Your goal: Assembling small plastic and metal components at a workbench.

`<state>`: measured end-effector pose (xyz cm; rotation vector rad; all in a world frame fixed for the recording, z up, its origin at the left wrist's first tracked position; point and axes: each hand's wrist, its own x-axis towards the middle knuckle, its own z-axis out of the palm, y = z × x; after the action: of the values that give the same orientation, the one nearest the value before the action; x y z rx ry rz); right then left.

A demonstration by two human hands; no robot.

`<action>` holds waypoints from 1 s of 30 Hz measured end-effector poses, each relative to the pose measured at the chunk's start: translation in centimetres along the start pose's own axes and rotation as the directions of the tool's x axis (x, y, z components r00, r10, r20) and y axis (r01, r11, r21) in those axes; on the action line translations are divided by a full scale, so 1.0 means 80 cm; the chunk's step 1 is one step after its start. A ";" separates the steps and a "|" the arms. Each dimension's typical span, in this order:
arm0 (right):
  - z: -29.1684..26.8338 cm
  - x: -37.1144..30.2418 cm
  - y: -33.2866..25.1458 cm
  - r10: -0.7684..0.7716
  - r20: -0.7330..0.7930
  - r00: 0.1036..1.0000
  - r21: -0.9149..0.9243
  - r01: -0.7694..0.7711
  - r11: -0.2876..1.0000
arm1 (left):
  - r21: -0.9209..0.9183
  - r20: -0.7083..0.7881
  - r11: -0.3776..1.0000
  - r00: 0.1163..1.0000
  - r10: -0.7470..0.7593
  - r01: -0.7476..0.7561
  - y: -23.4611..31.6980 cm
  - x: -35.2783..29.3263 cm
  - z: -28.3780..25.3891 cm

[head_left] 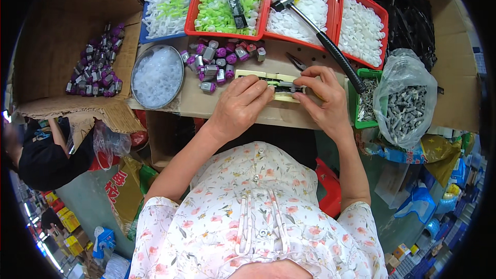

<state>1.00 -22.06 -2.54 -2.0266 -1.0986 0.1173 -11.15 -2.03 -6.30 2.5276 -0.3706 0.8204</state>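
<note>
1. Brown and bare along its near strip, the table runs across in front of the person, and the work sits near its middle.
2. On the far left stands a cardboard box, tipped open towards us, with purple-and-silver motors inside.
3. Three red trays line the far edge. A hammer lies with its head in the middle one and its handle slanting over the right one; a knock to that handle could spill the white pieces.
4. The right side has an open plastic bag of grey metal parts, its mouth loose, so a sleeve catching it might tip some out.
5. The left hand has its fingers bunched; the right hand curves, thumb and fingers slightly parted. Whether either pinches anything I can't tell.
6. Between them lies a pale yellow block, and on it a slim black part, touched at the fingertips. Uneven pressure might make it skew or slip.
7. Loose motors crowd just left of the block; a stray knuckle could roll one in.
</note>
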 end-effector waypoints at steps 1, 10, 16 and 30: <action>-0.001 0.000 -0.001 0.003 0.003 1.000 -0.011 -0.003 1.000 | -0.002 -0.003 1.000 1.000 -0.001 0.001 0.000 0.000 0.000; -0.008 0.010 -0.005 -0.030 0.063 0.998 -0.096 0.036 0.995 | -0.021 -0.012 1.000 1.000 -0.013 0.013 0.001 0.000 0.000; -0.008 0.012 -0.006 -0.089 0.101 0.991 -0.187 0.107 0.977 | -0.053 -0.022 0.998 0.999 -0.027 0.026 0.002 0.003 -0.001; -0.012 0.010 -0.003 -0.097 0.123 0.988 -0.267 0.127 0.955 | -0.147 -0.077 0.987 0.994 -0.083 0.071 -0.004 0.032 0.017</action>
<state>1.71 -21.97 -1.53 -2.2163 -1.3594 0.0176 -8.34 -2.75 -5.86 2.3513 -0.2918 0.8350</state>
